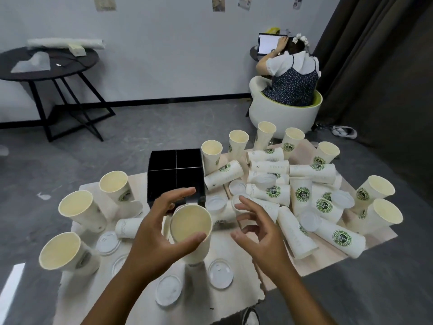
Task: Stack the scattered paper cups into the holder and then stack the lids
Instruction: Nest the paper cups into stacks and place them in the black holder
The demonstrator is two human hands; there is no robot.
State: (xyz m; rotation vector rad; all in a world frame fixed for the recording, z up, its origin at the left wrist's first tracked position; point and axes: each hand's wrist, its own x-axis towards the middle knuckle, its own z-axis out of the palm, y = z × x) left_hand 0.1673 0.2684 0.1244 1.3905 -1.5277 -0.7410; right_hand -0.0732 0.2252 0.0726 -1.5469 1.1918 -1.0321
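- The left hand (164,221) is holding one paper cup (191,233) near the middle of the table (234,256). The thumb is lying across the near rim and the fingers are curling round the far side, so the cup is not slipping.
- This held cup is standing with its mouth up, which is how it needs to go into the holder.
- The right hand (257,228) is floating just to the right of the cup. Its fingers are bending loosely and are holding nothing. It looks like it is getting ready to help or to reach for another cup.
- The black holder (175,177) is sitting just beyond the hands. It is split into four square holes, and all four are looking dark. I cannot tell if anything is inside.
- The cup is being held close to the holder, so I think it is going in soon.
- Lots of cups are lying on their sides in a pile on the right (304,191). More cups are standing or leaning on the left (82,212).
- Flat white lids (220,274) are lying around near the hands, and some are resting on the pile.
- The job is looking like it is only starting, because most cups are scattered about and the lids are not stacked yet.
- Far away, a person in a round chair (284,113) is sitting with their back to us, and a dark round table (46,66) is standing on the far left.
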